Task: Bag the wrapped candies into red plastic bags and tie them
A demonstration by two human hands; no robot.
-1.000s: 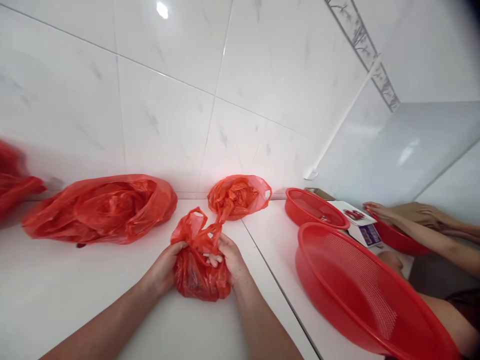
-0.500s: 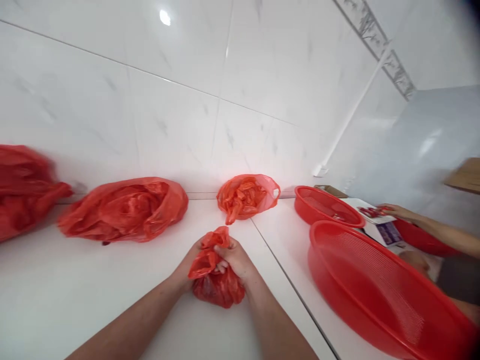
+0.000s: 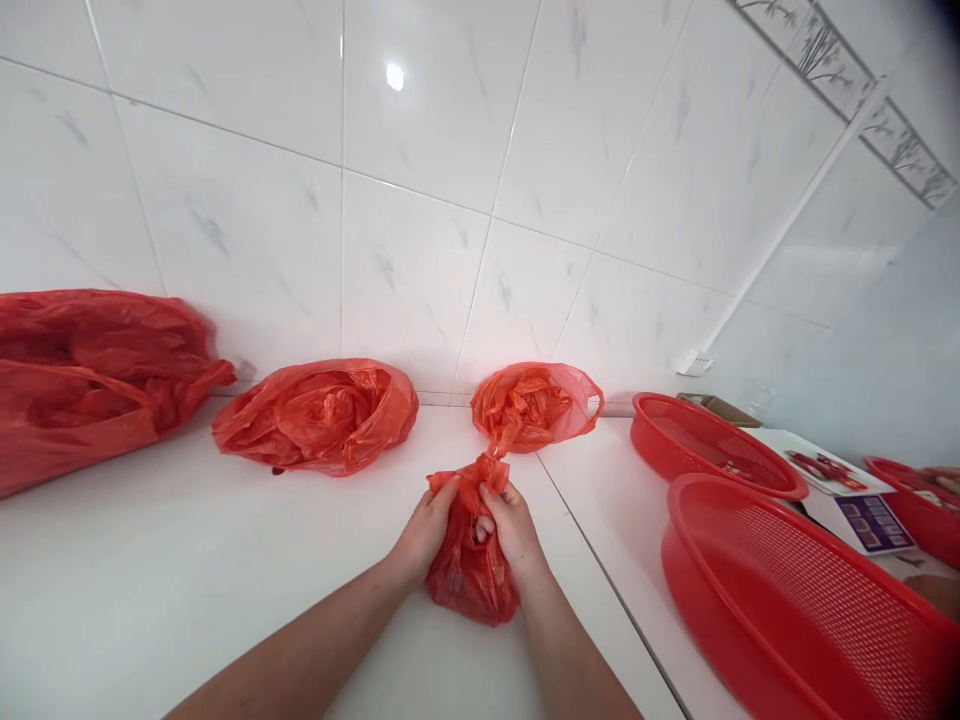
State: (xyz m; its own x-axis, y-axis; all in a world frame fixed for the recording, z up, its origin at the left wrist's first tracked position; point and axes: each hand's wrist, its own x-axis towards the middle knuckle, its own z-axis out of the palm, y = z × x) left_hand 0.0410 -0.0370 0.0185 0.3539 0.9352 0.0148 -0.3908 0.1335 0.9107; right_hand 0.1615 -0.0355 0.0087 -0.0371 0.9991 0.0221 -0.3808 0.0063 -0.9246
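Observation:
Between my hands is a small red plastic bag (image 3: 474, 580) with a bulging lower part on the white table; its contents are hidden. My left hand (image 3: 429, 525) grips the gathered top from the left, thumb on the plastic. From the right, my right hand (image 3: 516, 525) pinches the same top, with some fingers curled behind the plastic. Just beyond the bag's top lies an open red bag (image 3: 532, 405) stuffed with crumpled orange-red plastic bags. Another open red bag (image 3: 319, 415) full of crumpled red plastic stands farther left.
At far left a large red bag (image 3: 97, 390) leans by the tiled wall. To the right stand a big red basket (image 3: 750, 600) and a smaller red basket (image 3: 712, 440). Beyond them are a white box (image 3: 817, 465) with red items, and another person's hand (image 3: 946, 478) over a red basket.
My view has swung left, so everything sits farther right. My hands have moved apart a little on the bag's top, which now stands up more. The other person's arm has mostly left view.

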